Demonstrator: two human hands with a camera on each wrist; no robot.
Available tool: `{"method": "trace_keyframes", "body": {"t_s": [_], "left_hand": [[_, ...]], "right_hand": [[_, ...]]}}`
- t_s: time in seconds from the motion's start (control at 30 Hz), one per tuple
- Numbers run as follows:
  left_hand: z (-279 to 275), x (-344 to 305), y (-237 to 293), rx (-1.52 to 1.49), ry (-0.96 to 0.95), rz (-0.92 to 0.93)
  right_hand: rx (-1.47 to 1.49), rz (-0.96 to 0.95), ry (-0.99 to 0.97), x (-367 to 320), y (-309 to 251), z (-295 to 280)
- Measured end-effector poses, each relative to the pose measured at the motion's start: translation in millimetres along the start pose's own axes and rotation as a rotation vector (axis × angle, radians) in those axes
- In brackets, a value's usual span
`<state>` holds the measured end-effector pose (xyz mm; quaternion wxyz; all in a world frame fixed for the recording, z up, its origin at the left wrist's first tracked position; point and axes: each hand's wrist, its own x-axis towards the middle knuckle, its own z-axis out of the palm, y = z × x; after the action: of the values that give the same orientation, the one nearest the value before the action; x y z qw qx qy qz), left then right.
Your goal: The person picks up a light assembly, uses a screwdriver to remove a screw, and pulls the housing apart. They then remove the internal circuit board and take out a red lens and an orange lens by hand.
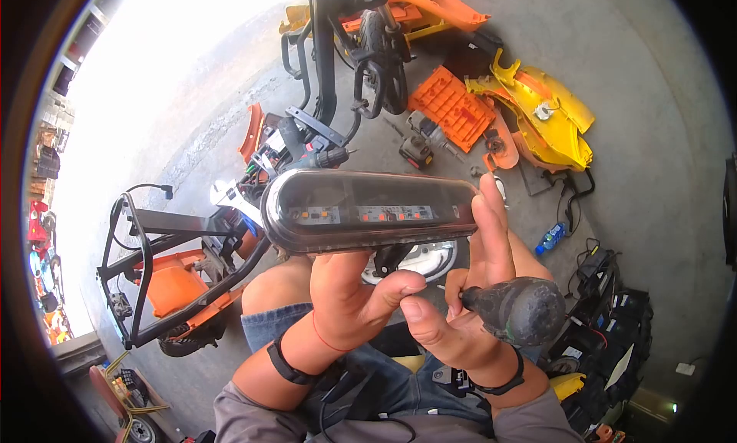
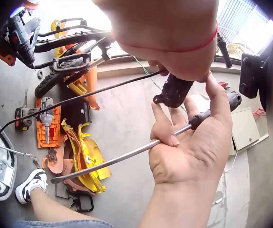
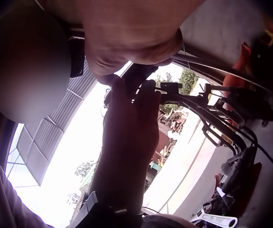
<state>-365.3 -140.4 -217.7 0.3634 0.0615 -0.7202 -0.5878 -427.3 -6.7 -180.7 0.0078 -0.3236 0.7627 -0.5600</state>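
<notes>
In the head view, an oval tail light (image 1: pixel 376 209) with a clear lens, a bright rim and a row of LEDs inside is held up facing the camera. My left hand (image 1: pixel 342 293) grips it from below, the fingers hidden behind it. The raised fingers of my right hand (image 1: pixel 468 320) touch its right end. That same right hand holds a screwdriver by its dark handle (image 1: pixel 518 309). From the left wrist, the screwdriver's long metal shaft (image 2: pixel 117 160) shows running out between curled fingers, close below the light's black back part (image 2: pixel 174 90).
A scooter frame (image 1: pixel 326 67) stands ahead, and another black frame (image 1: pixel 142 266) lies left. A cordless drill (image 1: pixel 318 155), an adjustable wrench (image 1: pixel 234 201), an orange panel (image 1: pixel 453 109), yellow body panels (image 1: pixel 549 113) and a water bottle (image 1: pixel 550 238) lie about. Black parts (image 1: pixel 606 328) crowd the right.
</notes>
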Motion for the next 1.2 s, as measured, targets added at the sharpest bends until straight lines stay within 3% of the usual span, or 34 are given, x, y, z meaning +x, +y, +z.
{"method": "trace_keyframes", "body": {"t_s": [0.4, 0.57, 1.2], "left_hand": [[-0.7, -3.0, 0.6, -0.032, 0.068, -0.053], [3.0, -2.2, 1.3, -0.064, 0.074, -0.062], [6.1, -1.4, -3.7, -0.024, 0.041, 0.020]], "right_hand": [[0.060, -0.006, -0.013, 5.2, -6.8, 6.0], [0.018, -0.114, -0.037, 7.2, -2.6, 2.9], [0.120, 0.001, 0.002, 5.0, 2.0, 7.1]]}}
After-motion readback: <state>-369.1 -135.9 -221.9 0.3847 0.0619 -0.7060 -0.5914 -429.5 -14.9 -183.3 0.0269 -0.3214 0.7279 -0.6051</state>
